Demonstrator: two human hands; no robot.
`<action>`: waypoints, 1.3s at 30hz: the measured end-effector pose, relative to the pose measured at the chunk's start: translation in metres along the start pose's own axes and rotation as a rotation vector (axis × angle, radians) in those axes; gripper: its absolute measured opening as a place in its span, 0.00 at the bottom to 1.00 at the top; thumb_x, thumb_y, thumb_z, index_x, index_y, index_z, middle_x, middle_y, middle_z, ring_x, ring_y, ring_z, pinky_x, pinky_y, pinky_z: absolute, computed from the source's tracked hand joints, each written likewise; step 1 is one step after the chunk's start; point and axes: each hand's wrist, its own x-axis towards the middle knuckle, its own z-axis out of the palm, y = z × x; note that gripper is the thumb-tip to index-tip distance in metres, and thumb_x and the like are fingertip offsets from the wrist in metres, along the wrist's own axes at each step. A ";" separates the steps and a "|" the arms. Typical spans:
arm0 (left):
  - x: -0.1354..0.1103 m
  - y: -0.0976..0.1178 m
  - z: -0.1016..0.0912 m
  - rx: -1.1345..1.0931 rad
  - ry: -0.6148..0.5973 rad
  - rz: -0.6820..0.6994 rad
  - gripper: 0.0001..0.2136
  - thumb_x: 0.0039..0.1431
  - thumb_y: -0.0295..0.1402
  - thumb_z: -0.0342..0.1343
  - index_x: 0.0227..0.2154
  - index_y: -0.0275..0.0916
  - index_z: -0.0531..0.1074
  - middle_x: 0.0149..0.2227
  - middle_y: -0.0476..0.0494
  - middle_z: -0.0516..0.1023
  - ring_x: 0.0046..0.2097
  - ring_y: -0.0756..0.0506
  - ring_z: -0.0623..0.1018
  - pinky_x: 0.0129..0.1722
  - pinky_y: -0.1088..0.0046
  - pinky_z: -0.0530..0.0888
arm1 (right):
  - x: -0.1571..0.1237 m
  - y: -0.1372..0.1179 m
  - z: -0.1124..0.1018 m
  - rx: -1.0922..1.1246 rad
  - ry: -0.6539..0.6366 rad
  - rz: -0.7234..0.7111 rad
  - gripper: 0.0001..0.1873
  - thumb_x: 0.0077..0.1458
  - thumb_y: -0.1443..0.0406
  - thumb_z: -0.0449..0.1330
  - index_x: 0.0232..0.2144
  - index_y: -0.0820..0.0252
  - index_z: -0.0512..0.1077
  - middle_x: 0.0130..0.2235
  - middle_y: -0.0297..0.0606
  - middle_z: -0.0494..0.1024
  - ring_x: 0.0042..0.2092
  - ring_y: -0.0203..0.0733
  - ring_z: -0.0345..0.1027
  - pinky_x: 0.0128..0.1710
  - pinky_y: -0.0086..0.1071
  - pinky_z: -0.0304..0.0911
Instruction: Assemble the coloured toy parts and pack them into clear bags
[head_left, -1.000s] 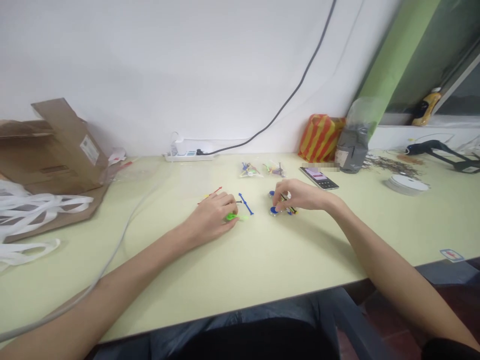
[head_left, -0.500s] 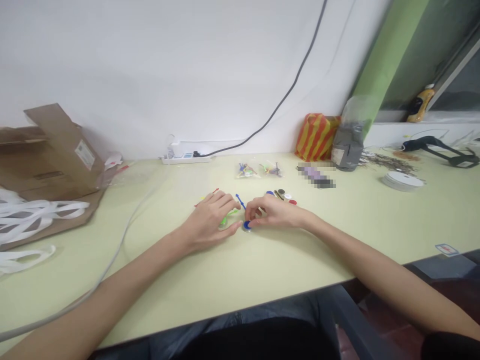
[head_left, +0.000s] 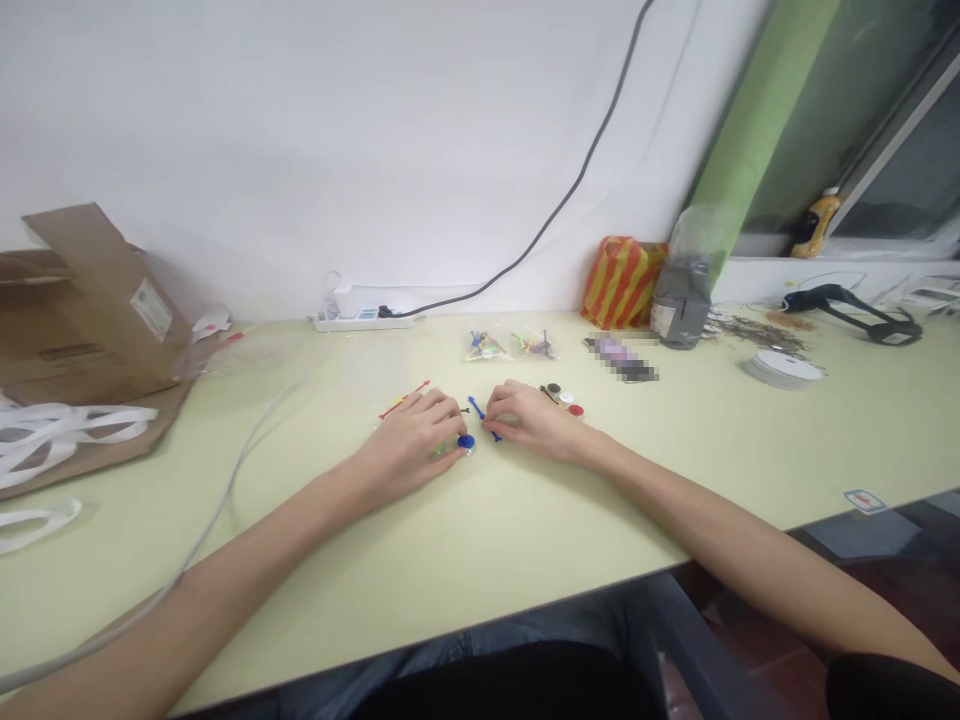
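Note:
My left hand [head_left: 421,432] rests low over the table with its thumb and fingers closed on a small blue round disc [head_left: 466,441] that has a clear or silvery underside. Part of a bright green piece [head_left: 438,452] shows beneath that palm. Opposite it, my right hand [head_left: 529,418] pinches a thin blue plastic arrow [head_left: 475,404] near its middle; the fingers cover part of it. Behind the left hand lies a red arrow [head_left: 406,399], with a bit of yellow beside it. A small dark tip [head_left: 465,410] shows between the hands.
Beyond my right hand lie a black disc [head_left: 553,388], a white disc [head_left: 566,399], a red disc [head_left: 576,410] and a dark arrow [head_left: 548,395]. Clear bags of coloured pieces [head_left: 487,345] sit farther back. A grey cable [head_left: 232,487] crosses my left forearm; a cardboard box [head_left: 82,320] stands left.
The blue disc has passed from my right hand to my left. My right fingers have moved onto the blue arrow. The view has shifted slightly.

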 end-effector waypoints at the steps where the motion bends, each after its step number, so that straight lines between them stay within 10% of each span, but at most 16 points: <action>1: 0.000 0.000 0.000 0.009 -0.006 -0.007 0.06 0.66 0.34 0.53 0.38 0.41 0.73 0.40 0.43 0.75 0.46 0.41 0.73 0.57 0.53 0.67 | 0.000 0.000 0.000 0.000 0.005 0.014 0.08 0.64 0.68 0.58 0.36 0.60 0.78 0.37 0.42 0.77 0.43 0.44 0.67 0.45 0.37 0.63; 17: 0.002 0.007 -0.003 -0.024 0.114 -0.053 0.05 0.66 0.31 0.53 0.42 0.41 0.70 0.46 0.41 0.76 0.49 0.41 0.73 0.49 0.60 0.70 | 0.001 0.005 0.010 -0.087 0.084 0.231 0.02 0.60 0.66 0.63 0.34 0.59 0.75 0.34 0.39 0.78 0.41 0.46 0.67 0.41 0.38 0.59; 24: -0.001 0.005 0.000 -0.104 0.226 -0.120 0.06 0.65 0.29 0.52 0.44 0.41 0.66 0.36 0.49 0.78 0.34 0.48 0.75 0.52 0.61 0.72 | -0.002 0.005 0.005 -0.075 0.072 0.308 0.09 0.58 0.68 0.64 0.26 0.58 0.70 0.32 0.39 0.77 0.40 0.45 0.68 0.38 0.35 0.58; 39: 0.003 0.019 -0.004 -0.553 0.173 -0.397 0.11 0.58 0.43 0.64 0.32 0.39 0.77 0.23 0.53 0.73 0.26 0.52 0.69 0.31 0.74 0.69 | 0.001 -0.024 -0.001 0.679 0.391 0.192 0.13 0.52 0.57 0.70 0.29 0.59 0.73 0.29 0.35 0.77 0.30 0.38 0.71 0.33 0.33 0.65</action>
